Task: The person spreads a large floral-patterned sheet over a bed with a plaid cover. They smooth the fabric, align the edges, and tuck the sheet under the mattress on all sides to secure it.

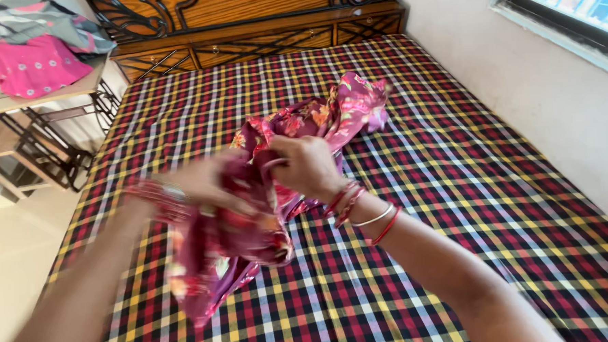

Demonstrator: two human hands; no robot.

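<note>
while both the left hand [202,182] and right hand [307,165] clutch it, the floral cloth [295,123] stretches diagonally, near-left to far-right.

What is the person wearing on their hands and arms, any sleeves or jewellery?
No sleeves show: both forearms are bare up to the edge of the picture. The right hand has a stack of bangles at the wrist, mostly red with one thin silvery one. The left hand is motion-blurred; its wrist carries a band of reddish bangles too, details unclear. No rings can be made out.
</note>
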